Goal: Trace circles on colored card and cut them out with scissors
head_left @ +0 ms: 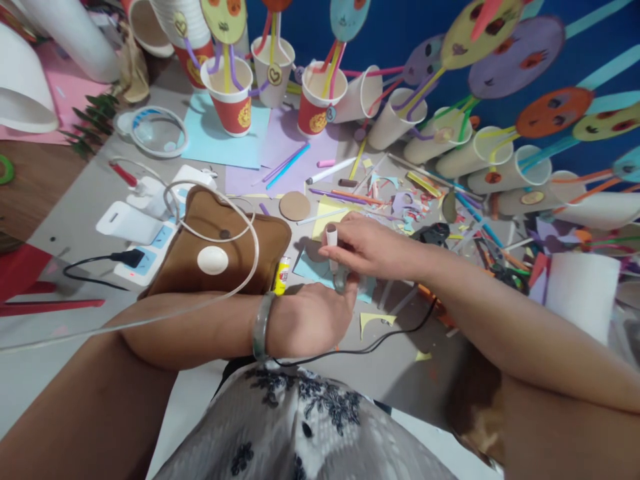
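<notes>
My right hand (367, 245) is closed round a white marker (332, 241) with a dark brown end, held upright. Just below it my left hand (320, 313), with a bracelet on the wrist, reaches to a small clear round object (344, 279) on light blue paper (307, 267). Its fingers are partly hidden, and whether they grip the clear object cannot be made out. Yellow paper (325, 210) lies behind the hands. A round brown cardboard disc (295, 206) is to their upper left, and a yellow glue stick (282, 275) sits beside my left hand.
Paper cups (233, 110) with paper faces on coloured stems line the back. A brown pouch (235, 233), a power strip (140, 267) and a white cable are at left. Pens, paper scraps and a black cable (370, 348) lie around the hands. A white roll (583, 293) stands at right.
</notes>
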The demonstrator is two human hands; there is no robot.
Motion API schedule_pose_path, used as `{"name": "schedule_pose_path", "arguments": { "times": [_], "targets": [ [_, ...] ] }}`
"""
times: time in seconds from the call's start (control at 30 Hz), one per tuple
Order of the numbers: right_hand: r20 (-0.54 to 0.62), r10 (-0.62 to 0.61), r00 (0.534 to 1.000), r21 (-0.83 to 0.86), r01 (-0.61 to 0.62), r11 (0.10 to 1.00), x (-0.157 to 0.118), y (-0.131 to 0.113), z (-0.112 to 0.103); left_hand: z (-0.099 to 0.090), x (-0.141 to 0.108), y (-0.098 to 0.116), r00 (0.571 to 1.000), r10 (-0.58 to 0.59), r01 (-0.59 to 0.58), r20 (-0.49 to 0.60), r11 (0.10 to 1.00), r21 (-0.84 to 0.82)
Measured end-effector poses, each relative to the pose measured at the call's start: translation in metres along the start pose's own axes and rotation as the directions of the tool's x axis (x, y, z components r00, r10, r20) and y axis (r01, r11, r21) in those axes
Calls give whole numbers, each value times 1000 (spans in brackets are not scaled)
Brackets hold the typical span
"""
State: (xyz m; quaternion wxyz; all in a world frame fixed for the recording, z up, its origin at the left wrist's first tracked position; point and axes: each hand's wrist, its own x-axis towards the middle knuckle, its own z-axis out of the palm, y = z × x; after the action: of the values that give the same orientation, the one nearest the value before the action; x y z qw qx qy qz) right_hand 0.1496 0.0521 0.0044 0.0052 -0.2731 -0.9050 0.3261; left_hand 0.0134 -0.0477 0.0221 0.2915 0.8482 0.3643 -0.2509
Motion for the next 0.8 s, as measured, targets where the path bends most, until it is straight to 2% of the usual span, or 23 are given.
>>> {"name": "schedule_pose_path", "arguments": {
  "times": [0.13, 0.27, 0.43, 0.57, 0.7, 0.8],
  "targets": [
    [-49, 43, 998, -12, -44, 999, 1, 7, -3, 4, 2, 0, 1000, -12, 12, 10, 1000, 10],
    [-76, 57, 995, -6, -58, 998, -2, 11, -6, 0, 2, 0, 1000, -14, 14, 17, 1000, -3],
    [-185, 137, 973, 48, -131, 990, -11, 14, -9, -4, 3, 1, 993, -63, 69, 96, 996, -62],
    [-219, 195, 956, 123, -172, 977, -18, 14, -7, -2, 5, 0, 998, -44, 47, 45, 996, -75],
    [-240, 209, 948, 158, -175, 972, -21, 13, -3, -7, 4, 1, 991, -62, 72, 122, 995, -76],
    [-332, 193, 923, 141, -153, 978, -25, 11, -3, -15, -2, -1, 993, -30, 39, 116, 996, -82]
  ]
}}
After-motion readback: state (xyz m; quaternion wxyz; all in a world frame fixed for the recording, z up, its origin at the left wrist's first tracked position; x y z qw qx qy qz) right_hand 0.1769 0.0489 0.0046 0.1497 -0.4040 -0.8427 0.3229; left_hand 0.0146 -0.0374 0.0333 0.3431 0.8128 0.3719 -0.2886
